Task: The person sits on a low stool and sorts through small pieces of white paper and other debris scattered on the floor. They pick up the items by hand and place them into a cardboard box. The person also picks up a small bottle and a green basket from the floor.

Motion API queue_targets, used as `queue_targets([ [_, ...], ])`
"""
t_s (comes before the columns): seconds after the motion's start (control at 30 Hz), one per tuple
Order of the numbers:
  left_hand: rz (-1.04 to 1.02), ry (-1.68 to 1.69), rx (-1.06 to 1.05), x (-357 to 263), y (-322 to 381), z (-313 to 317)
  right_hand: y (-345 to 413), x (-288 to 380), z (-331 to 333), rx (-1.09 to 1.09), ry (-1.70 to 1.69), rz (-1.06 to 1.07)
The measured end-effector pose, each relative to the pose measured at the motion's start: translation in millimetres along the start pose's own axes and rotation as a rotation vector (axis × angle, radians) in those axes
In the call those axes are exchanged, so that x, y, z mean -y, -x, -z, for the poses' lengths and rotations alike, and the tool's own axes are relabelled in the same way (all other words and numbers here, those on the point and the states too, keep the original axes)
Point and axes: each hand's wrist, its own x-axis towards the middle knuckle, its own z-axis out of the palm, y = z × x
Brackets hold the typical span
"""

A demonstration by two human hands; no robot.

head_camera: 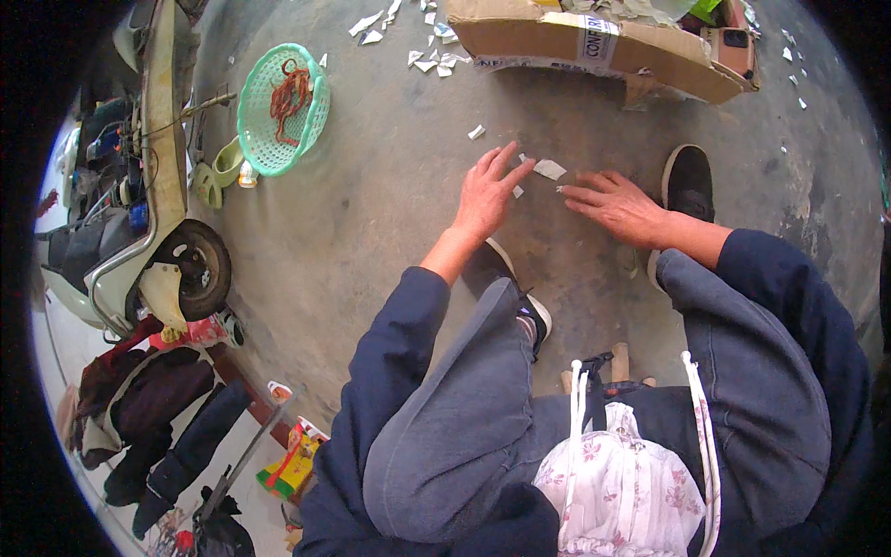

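Note:
My left hand (487, 191) hovers over or rests on the concrete floor (390, 230), its fingers spread and nothing seen in them. By its fingertips lie a white paper scrap (550, 169) and a smaller scrap (518, 191). From the other side my right hand (612, 205) reaches in, fingers slightly apart, palm turned down. A tiny white bit (560, 189) is at the tip of one right finger; whether it is touched or just beside it, I cannot tell. Another scrap (476, 132) lies farther ahead, beyond the left hand.
A torn cardboard box (529, 42) stands ahead, with paper scraps (438, 63) littered beside it and a smartphone (735, 47) at its right corner. A green plastic basket (254, 118) holds reddish cord (289, 101). A scooter (160, 230) is at left, near green clogs (207, 185).

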Motion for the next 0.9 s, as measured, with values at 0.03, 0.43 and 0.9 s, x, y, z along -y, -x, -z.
queue_targets([
  [0.03, 0.000, 0.014, -0.001, 0, 2, -2, 0, -1, -1, 0.005, 0.000, -0.010],
  [0.43, -0.009, -0.002, 0.043, 5, 8, -13, -9, -6, -15, 0.049, 0.091, -0.024],
  [0.9, -0.020, 0.017, 0.026, 3, 7, -18, -8, -8, -22, 0.043, 0.049, 0.003],
])
